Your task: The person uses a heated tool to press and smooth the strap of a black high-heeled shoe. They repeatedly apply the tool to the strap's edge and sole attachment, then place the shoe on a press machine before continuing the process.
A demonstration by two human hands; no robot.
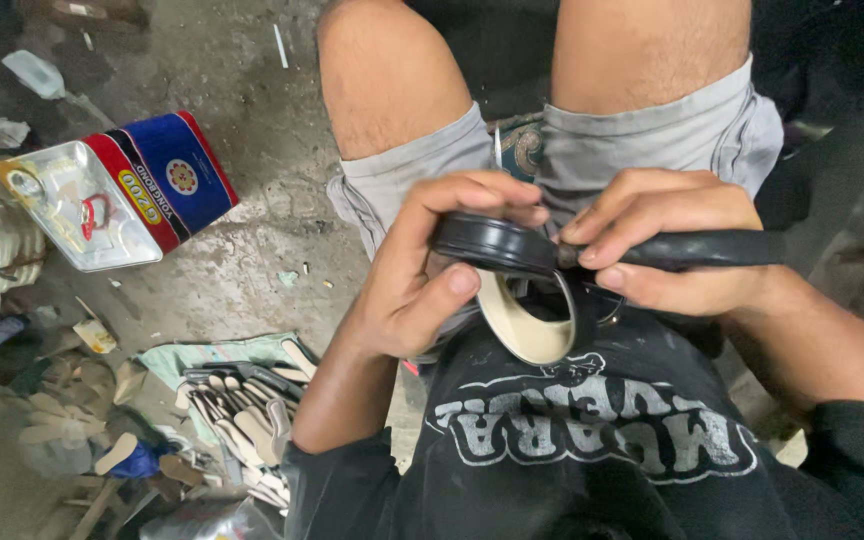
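Black shoe sole point(497, 245), pale on its inner face, sitting closest to the lens: being held over the lap, above the grey shorts point(652, 140), raised toward the eyes, seemingly for close work along its rim. Left hand point(422, 270) is wrapping around the sole's near end, thumb pressing beneath, steadying it. Right hand point(667, 245) is gripping a black-handled tool point(702, 250), its tip meeting the sole's edge between both hands. Outward, on the floor point(252, 150): an open red-and-blue tin point(117, 190) lying well apart to one side; a stack of pale cut soles point(242, 430) resting near the left elbow.
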